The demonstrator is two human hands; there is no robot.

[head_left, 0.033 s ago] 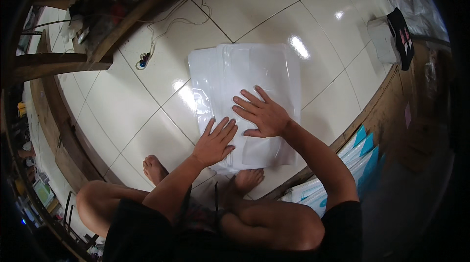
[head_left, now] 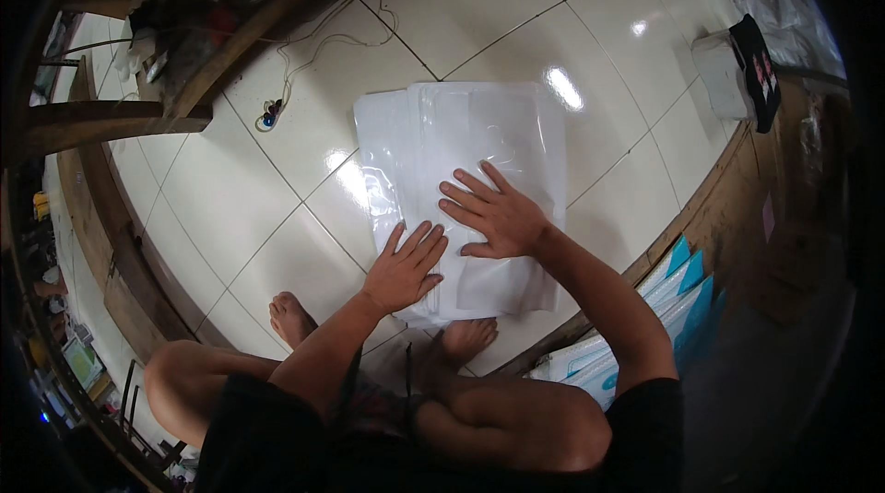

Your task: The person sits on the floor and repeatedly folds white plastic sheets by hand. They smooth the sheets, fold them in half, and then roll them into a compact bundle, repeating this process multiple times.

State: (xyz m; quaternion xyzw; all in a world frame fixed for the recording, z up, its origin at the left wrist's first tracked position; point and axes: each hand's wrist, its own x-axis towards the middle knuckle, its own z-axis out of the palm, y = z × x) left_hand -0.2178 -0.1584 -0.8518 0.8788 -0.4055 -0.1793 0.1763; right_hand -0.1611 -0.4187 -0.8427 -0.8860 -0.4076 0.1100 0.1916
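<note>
1 left hand [head_left: 402,270], 1 right hand [head_left: 502,218], 2 feet [head_left: 468,339], at least 2 plastic sheets [head_left: 489,129]

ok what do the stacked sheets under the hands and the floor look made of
The stacked sheets: probably glossy plastic film; creases and sharp highlights suggest it, though I can't tell whether some white layers are paper. The floor: seemingly glazed ceramic tile with a shiny finish; bright reflections and dark joint lines point to it.

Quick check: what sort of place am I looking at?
Possibly a small shop or home storeroom: glossy tiled floor, rough wooden beam at left, blue-and-white packets at right, and overlapping plastic sheets on the tiles.
</note>
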